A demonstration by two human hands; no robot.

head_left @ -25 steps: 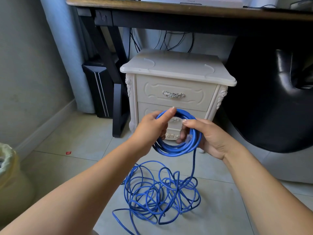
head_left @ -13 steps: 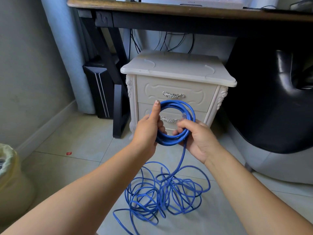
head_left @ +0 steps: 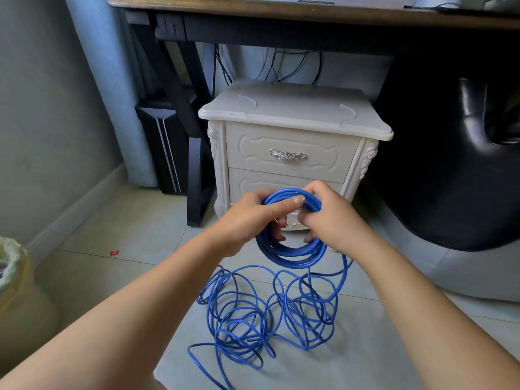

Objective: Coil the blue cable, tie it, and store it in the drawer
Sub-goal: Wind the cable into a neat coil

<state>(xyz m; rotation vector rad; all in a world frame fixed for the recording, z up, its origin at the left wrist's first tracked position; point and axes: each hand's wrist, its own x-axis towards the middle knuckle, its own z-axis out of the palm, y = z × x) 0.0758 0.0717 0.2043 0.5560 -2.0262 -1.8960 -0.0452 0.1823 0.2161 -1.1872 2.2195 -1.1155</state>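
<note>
I am watching two bare hands working one blue cable (head_left: 292, 256) in front of a single white nightstand (head_left: 295, 114). Part of the cable is sitting as a round coil of several turns, held upright in the air between the hands, near the nightstand's lower front. The left hand (head_left: 244, 218) is gripping the coil's left side, its fingers (head_left: 278, 233) curling through the opening and the thumb pressing across the top strands. The right hand (head_left: 337, 220) is closing around the coil's upper right, fingers wrapped over the strands.

From the coil's bottom one strand is dropping to the loose tangle (head_left: 267, 316), which is lying in many overlapping loops on the tiled floor (head_left: 126, 220), nearer to me than the coil.

Two drawer fronts are showing: the top drawer (head_left: 323, 147) with one silver handle (head_left: 287, 155), and the lower drawer (head_left: 253, 180), partly hidden by the hands. Both are sitting closed.

Far behind, one wooden surface (head_left: 281, 9) is spanning the frame. At near left one bag-lined bin (head_left: 17, 291) is standing, and one red scrap (head_left: 114, 252) is lying on the floor.
</note>
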